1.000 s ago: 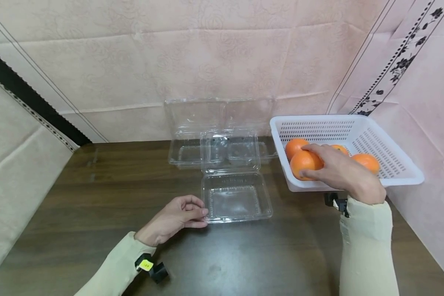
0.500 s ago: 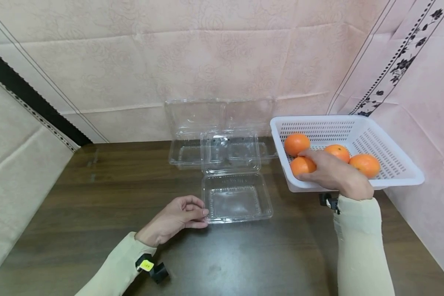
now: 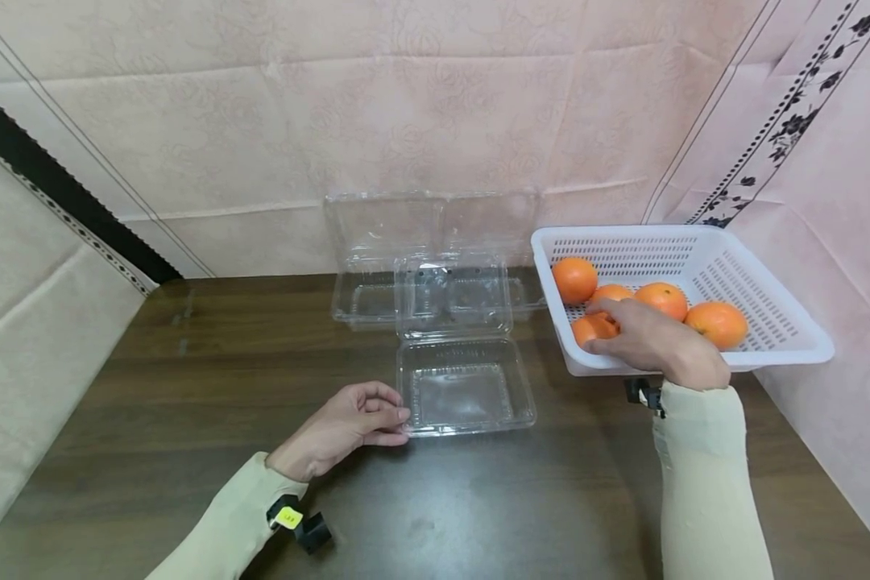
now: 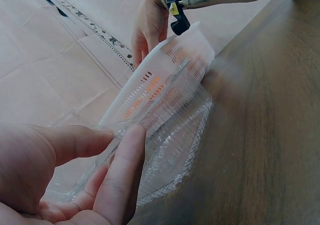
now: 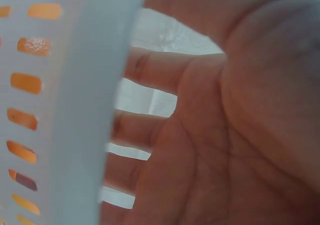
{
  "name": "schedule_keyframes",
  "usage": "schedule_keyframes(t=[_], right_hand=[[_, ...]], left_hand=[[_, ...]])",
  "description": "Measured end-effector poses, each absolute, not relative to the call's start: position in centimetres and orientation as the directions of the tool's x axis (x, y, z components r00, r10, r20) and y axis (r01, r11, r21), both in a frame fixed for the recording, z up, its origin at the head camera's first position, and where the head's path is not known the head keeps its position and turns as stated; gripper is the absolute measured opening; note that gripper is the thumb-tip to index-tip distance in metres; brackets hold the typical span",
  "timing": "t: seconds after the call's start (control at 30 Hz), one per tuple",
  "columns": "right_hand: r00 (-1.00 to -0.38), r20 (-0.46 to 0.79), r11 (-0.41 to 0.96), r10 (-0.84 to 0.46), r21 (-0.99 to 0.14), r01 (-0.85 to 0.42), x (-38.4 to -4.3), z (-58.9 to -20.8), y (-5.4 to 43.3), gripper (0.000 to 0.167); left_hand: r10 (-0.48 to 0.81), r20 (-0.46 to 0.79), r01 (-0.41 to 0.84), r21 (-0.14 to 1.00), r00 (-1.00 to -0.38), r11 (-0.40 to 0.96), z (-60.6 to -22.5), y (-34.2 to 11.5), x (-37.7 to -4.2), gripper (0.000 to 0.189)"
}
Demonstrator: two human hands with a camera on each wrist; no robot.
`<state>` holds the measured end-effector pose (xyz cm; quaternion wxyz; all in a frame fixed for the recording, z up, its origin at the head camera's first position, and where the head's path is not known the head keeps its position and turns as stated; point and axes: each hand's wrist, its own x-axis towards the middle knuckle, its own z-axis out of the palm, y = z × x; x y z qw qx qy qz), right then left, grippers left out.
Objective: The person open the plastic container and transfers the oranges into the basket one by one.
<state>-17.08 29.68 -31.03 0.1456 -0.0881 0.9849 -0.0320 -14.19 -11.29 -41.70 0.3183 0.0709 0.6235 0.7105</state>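
My left hand pinches the near left corner of a clear plastic clamshell container, thumb and forefinger on its rim in the left wrist view. The container lies on the table with its lid tipped back. At the right, my right hand reaches over the near rim of a white slotted basket. Its thumb and fingers curl round an orange in the near left corner. The right wrist view shows the palm, with the fingertips hidden behind the basket wall.
Several other oranges sit in the basket, among them one at the left and one at the right. More clear clamshell containers stand open at the back, against the cloth-covered wall. The table is dark wood.
My right hand has shifted slightly left and lower into the basket. The oranges near it have moved, and another orange now shows behind its fingers. My left hand and the container stay put.
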Motion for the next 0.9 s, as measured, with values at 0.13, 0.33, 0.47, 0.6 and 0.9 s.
schedule_keyframes(t=[0.13, 0.33, 0.47, 0.6, 0.9], right_hand=[[-0.959, -0.235, 0.952, -0.156, -0.295, -0.082, -17.35, -31.17, 30.07, 0.047], [-0.958, -0.241, 0.952, -0.154, -0.296, -0.078, -17.38, -31.4, 30.39, 0.05], [-0.959, -0.226, 0.938, -0.169, -0.336, -0.086, -17.43, -31.42, 30.43, 0.057], [-0.958, -0.223, 0.933, -0.177, -0.347, -0.092, -17.37, -31.38, 30.37, 0.06], [-0.962, -0.21, 0.94, -0.173, -0.327, -0.097, -17.01, -31.44, 30.34, 0.049]], left_hand=[[0.54, -0.304, -0.371, 0.928, -0.785, -0.017, -41.79, -11.12, -14.19, 0.028], [0.534, -0.312, -0.375, 0.927, -0.786, -0.011, -41.83, -10.87, -14.08, 0.027], [0.528, -0.314, -0.375, 0.927, -0.789, -0.009, -41.77, -10.83, -13.95, 0.028], [0.526, -0.323, -0.381, 0.925, -0.787, -0.003, -41.85, -10.82, -13.85, 0.029], [0.536, -0.322, -0.378, 0.926, -0.78, 0.006, -41.87, -10.77, -13.82, 0.03]])
